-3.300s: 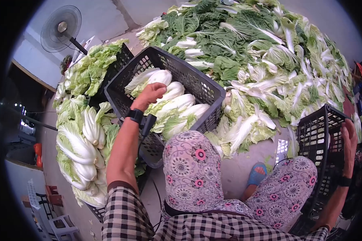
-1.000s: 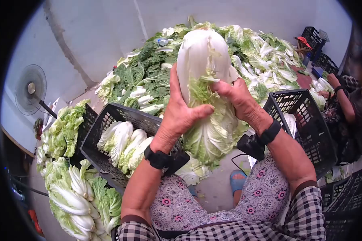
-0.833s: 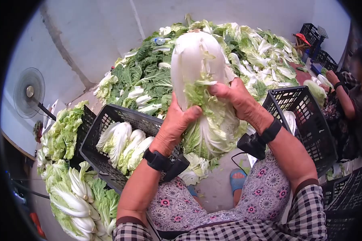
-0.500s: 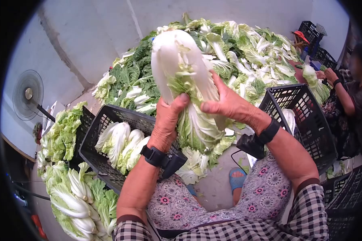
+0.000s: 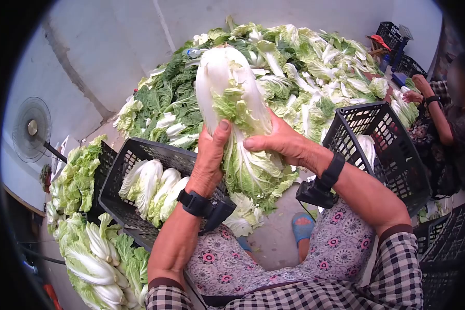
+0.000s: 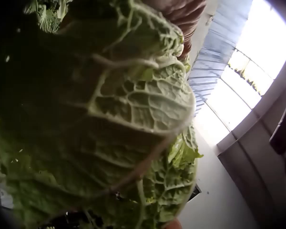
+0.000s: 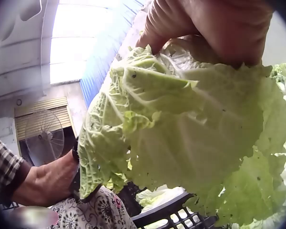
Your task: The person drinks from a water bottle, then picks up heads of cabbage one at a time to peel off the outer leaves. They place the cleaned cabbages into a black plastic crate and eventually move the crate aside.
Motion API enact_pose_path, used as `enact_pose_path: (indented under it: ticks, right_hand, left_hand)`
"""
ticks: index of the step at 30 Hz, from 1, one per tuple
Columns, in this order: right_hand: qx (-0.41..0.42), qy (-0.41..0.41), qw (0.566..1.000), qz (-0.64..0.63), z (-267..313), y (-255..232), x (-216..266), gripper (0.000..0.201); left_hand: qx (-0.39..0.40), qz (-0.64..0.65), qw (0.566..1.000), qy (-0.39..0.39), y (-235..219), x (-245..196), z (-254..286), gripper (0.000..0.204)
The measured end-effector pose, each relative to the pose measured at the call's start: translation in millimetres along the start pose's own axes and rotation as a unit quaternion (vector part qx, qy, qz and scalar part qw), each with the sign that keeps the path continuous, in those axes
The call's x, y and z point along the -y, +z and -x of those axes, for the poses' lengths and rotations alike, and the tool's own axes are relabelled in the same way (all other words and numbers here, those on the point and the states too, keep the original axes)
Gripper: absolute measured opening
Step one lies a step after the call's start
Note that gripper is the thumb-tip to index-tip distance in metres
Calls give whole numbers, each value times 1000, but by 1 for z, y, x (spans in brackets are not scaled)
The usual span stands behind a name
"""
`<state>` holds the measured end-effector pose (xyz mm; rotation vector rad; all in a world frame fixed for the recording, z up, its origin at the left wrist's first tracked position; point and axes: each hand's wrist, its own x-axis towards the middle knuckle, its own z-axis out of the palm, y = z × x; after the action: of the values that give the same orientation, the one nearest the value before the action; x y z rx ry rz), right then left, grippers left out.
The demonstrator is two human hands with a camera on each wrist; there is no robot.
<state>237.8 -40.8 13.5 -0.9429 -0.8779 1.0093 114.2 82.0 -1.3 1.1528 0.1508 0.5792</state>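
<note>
Head view: the left hand (image 5: 210, 155) and the right hand (image 5: 287, 142) both grip one big cabbage (image 5: 245, 116), one on each side, with the thumbs lying on the near side. The cabbage is held up in front of the person, out past the knees, between two black crates. It looks rather heavy, so two hands suit it. The fat white end seems hard and smooth, and maybe a bit slippery. The green leaves look soft and thin, and would likely tear. The best place to hold it is around the thick middle, not by the loose leaves.

The white end points up and away from the person, leaning a little left. The leafy end points down, back toward the knees. So its long way runs from far to near.

Farther out, the left crate (image 5: 160, 155) has more cabbages (image 5: 147, 183) in it. The right crate (image 5: 405, 155) stands on the other side. Behind is a big pile of leaves (image 5: 315, 72).
</note>
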Motion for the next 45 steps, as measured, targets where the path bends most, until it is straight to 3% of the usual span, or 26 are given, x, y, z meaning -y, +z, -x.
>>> enact_pose_path:
  ticks: [6, 9, 10, 11, 13, 16, 21, 29, 32, 35, 39, 45]
  right_hand:
    - [-40, -31, 998, -26, -3, 0, 14, 87]
    - [-57, -59, 997, -7, -8, -2, 35, 85]
    - [-70, -91, 993, 9, -10, -8, 44, 84]
    - [-67, -106, 992, 16, -13, -17, 53, 83]
    - [-104, -159, 978, 84, -12, -40, 74, 78]
    - [-124, -153, 974, 108, 14, -68, 110, 71]
    - [-183, -120, 959, 180, 89, -116, 126, 70]
    - [-311, 15, 949, 45, 196, -149, 64, 62]
    - [-364, 36, 930, 46, 216, -169, 58, 63]
    - [-384, 44, 920, 63, 231, -193, 67, 60]
    - [-424, 57, 883, 195, 233, -210, 89, 62]
    - [-409, 103, 874, 240, 218, -217, 106, 68]
  left_hand:
    - [71, 24, 997, 22, 6, -4, 2, 90]
    - [51, 7, 996, 78, 16, -11, 3, 94]
    - [17, -51, 996, 72, 9, -9, 0, 99]
    - [-26, -87, 994, 52, 0, -5, -4, 91]
    - [-26, -116, 993, -14, 1, -15, 3, 69]
    - [-8, -112, 994, -11, -3, -15, -1, 52]
    - [33, -160, 986, -17, 2, -16, 0, 41]
    - [68, -199, 977, -21, 4, -14, 5, 37]
    - [59, -205, 977, -25, 3, -14, 4, 43]
    - [77, -231, 969, -27, 2, -14, 4, 33]
    - [80, -256, 963, -28, 1, -14, 4, 34]
    - [70, -272, 959, -45, 0, -9, -1, 43]
